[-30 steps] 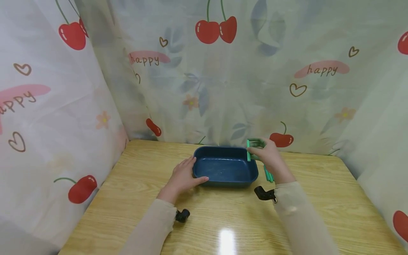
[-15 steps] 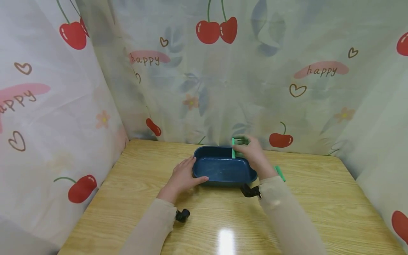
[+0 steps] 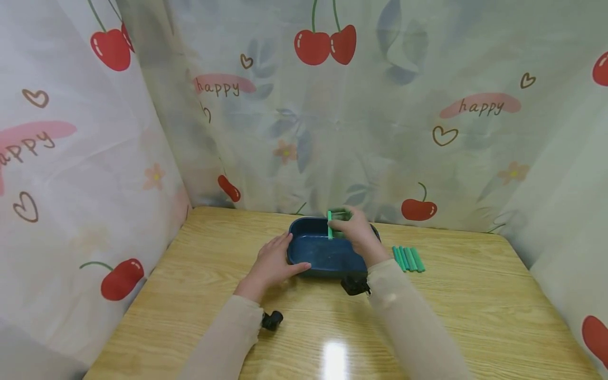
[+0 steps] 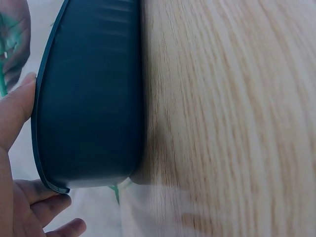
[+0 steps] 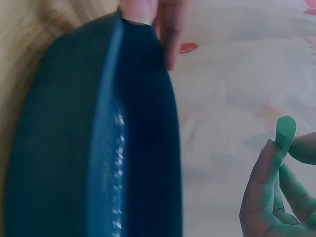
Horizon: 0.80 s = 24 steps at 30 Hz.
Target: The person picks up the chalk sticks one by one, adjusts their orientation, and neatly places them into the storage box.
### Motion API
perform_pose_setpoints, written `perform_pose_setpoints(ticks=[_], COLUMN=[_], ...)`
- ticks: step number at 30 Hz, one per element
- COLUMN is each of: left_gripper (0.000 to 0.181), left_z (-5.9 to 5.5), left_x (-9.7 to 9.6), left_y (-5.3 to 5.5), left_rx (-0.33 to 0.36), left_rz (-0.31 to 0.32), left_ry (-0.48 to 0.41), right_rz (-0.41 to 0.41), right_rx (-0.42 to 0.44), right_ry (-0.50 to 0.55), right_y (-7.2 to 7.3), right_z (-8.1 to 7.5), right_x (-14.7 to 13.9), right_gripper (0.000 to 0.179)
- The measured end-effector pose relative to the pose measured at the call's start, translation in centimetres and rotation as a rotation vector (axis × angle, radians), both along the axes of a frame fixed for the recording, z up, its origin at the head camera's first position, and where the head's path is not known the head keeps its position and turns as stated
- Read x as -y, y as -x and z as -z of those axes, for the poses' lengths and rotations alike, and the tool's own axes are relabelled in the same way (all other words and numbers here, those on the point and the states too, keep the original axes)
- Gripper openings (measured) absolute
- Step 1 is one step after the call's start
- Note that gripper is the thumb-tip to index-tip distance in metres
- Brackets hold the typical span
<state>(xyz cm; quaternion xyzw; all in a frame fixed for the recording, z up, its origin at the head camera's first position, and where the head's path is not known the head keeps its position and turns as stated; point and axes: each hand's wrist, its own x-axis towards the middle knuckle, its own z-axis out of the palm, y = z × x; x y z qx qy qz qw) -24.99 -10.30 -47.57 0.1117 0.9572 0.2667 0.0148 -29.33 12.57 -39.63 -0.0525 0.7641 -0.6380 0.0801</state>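
A dark blue rectangular tub [image 3: 328,258] with rounded corners stands on the table, its inside partly hidden by my right hand. My left hand [image 3: 273,264] holds its left end, thumb on the front rim and fingers at the side; in the left wrist view the fingertips [image 4: 49,207] meet the rim corner. Over the tub, my right hand [image 3: 355,230] pinches a short, matte green stick [image 3: 330,225] upright between thumb and fingers. The right wrist view shows the stick's blunt end [image 5: 286,127] and a green tint on the fingers.
Several similar green sticks [image 3: 408,259] lie side by side on the wooden table [image 3: 475,295], right of the tub. A cherry-printed curtain [image 3: 332,132] rises behind the table and at both sides. Each wrist carries a small black camera [image 3: 355,285].
My right hand has moved left with the green stick, from the tub's right end to above its middle. The row of sticks on the table is now uncovered. The left hand stays put.
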Motion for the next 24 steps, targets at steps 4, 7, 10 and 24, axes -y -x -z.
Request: perform_pose_setpoints(ticks=[4,7,10,24], left_gripper=[0.105,0.105,0.106,0.105], left_z=[-0.1,-0.1,-0.1,-0.2], left_x=[0.1,0.1,0.1,0.0], left_y=[-0.1,-0.1,-0.1,-0.1], left_rx=[-0.006,-0.012,-0.015,-0.014], left_rz=[0.005,0.01,0.012,0.008], left_ry=[0.009,0.011,0.01,0.011], right_rz=[0.003,0.013,0.02,0.074], right_rx=[0.032,0.032,0.03,0.028], right_ry=[0.022,0.022,0.021,-0.053], right_y=[0.4,0.7,1.0,1.8], right_z=[0.9,1.7,2.3,5.6], right_x=[1.0,1.6,2.1,3.5], right_gripper=[0.045,0.044,0.043,0.043])
